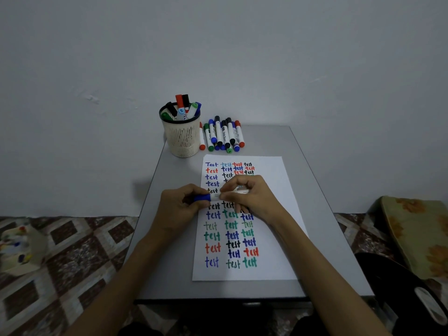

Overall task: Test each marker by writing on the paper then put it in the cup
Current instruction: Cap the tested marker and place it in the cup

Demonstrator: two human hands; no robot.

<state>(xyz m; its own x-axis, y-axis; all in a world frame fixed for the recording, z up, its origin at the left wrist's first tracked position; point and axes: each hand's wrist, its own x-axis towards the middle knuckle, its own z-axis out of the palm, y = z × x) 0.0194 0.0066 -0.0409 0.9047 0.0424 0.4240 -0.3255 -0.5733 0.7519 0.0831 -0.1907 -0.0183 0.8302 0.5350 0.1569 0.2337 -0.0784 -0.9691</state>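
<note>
Left hand (179, 207) gripped blue cap (202, 198) of marker (214, 196), right hand (249, 197) pinched white barrel, marker level over paper (274, 214) on counter (169, 263). Mesh cup (181, 139) holding markers stood beyond paper, loose markers (223, 135) just beside it.

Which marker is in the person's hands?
The blue-capped marker, gripped by left hand and right hand over the paper; the rest are in the cup or beside it.

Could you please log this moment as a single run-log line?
left hand: grips blue cap | right hand: holds marker barrel | cup: part-filled | loose markers: beside cup
</note>
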